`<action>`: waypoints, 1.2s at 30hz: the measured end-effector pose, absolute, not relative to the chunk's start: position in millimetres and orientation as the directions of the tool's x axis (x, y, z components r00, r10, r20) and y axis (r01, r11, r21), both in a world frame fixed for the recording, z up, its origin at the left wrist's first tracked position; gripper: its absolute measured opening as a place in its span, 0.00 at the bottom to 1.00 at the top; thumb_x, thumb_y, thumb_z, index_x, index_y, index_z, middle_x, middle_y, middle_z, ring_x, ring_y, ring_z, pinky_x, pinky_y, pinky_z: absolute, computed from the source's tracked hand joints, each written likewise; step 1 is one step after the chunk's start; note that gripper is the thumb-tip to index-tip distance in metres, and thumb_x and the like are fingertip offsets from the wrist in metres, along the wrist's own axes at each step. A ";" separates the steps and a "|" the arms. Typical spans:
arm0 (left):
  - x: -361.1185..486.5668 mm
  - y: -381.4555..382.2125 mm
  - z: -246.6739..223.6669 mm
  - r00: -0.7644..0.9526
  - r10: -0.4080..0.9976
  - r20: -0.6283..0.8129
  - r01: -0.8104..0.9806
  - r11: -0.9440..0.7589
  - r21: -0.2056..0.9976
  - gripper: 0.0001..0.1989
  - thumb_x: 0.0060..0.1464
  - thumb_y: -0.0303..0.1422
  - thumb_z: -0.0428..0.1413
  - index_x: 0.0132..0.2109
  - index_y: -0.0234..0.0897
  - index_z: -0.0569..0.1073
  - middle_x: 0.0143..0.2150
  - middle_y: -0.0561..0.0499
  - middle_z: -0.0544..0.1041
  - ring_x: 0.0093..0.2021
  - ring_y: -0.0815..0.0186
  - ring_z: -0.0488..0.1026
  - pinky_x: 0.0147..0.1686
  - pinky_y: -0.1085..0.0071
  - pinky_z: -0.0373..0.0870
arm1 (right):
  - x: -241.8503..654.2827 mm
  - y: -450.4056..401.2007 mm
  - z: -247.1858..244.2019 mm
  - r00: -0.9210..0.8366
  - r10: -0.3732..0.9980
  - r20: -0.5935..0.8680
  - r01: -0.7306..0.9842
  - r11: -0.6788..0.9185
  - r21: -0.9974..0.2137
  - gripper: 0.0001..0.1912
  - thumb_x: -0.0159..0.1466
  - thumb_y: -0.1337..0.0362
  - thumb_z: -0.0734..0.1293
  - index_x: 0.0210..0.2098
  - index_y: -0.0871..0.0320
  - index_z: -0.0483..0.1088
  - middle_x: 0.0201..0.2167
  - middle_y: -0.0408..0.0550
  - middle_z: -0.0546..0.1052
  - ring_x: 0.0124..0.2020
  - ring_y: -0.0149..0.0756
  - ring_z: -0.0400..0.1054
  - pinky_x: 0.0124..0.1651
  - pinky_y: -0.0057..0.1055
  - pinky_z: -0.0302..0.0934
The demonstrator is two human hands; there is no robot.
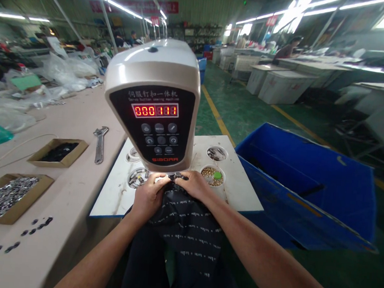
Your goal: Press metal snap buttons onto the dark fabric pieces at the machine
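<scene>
Under the head of a grey button machine (157, 75) with a lit red display, my left hand (149, 196) and my right hand (194, 183) pinch the upper edge of a dark cloth (186, 222) printed with rows of small white lettering. Both hands are closed on it, close together, with their fingertips near the lit spot below the machine. The cloth hangs down over my lap. A white work plate (241, 191) lies around the machine, with round cups of metal parts; one cup (212, 176) holds small gold pieces and a green item.
On the table (66, 196) at left lie a wrench (100, 144), a box of dark pieces (35, 159), a box of metal rings (42, 190) and loose snaps. A large blue bin (306, 204) stands at right. People and tables are farther back.
</scene>
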State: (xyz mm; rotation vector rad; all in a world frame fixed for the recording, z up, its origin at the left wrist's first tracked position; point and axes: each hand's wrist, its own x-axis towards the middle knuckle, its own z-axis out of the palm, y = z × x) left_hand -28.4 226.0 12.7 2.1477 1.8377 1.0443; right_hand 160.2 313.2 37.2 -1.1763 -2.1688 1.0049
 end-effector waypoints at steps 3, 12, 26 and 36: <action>-32.9 225.9 9.6 0.125 0.898 0.422 0.891 -0.289 0.350 0.18 0.67 0.31 0.47 0.56 0.47 0.76 0.57 0.46 0.76 0.47 0.62 0.77 0.40 0.71 0.72 | 159.9 312.2 37.0 -0.519 0.853 0.064 0.499 0.362 -0.787 0.12 0.64 0.60 0.66 0.36 0.56 0.82 0.32 0.43 0.82 0.35 0.36 0.73 0.36 0.26 0.58; -30.7 221.6 22.9 0.188 0.924 0.332 0.935 -0.272 0.226 0.18 0.66 0.35 0.48 0.56 0.43 0.77 0.54 0.46 0.77 0.43 0.62 0.77 0.40 0.69 0.70 | 156.4 310.7 20.4 -0.407 0.886 0.221 0.486 0.415 -0.769 0.14 0.59 0.64 0.71 0.45 0.56 0.80 0.43 0.48 0.81 0.44 0.39 0.73 0.49 0.31 0.64; -38.2 243.7 25.8 -0.034 0.999 0.031 0.544 -0.007 0.839 0.15 0.50 0.40 0.63 0.44 0.40 0.82 0.46 0.48 0.83 0.49 0.56 0.78 0.55 0.60 0.70 | 165.0 313.0 9.5 -0.467 0.846 0.258 0.318 0.433 -0.843 0.10 0.59 0.66 0.69 0.39 0.54 0.80 0.42 0.48 0.77 0.45 0.38 0.72 0.52 0.35 0.64; -32.6 242.8 31.4 -0.076 0.997 0.010 0.541 0.033 0.840 0.12 0.49 0.38 0.61 0.40 0.39 0.83 0.44 0.47 0.84 0.49 0.55 0.78 0.56 0.59 0.69 | 177.3 315.6 19.1 -0.630 0.708 0.317 0.236 0.564 -0.791 0.06 0.61 0.61 0.72 0.37 0.55 0.80 0.45 0.48 0.76 0.48 0.38 0.71 0.56 0.36 0.62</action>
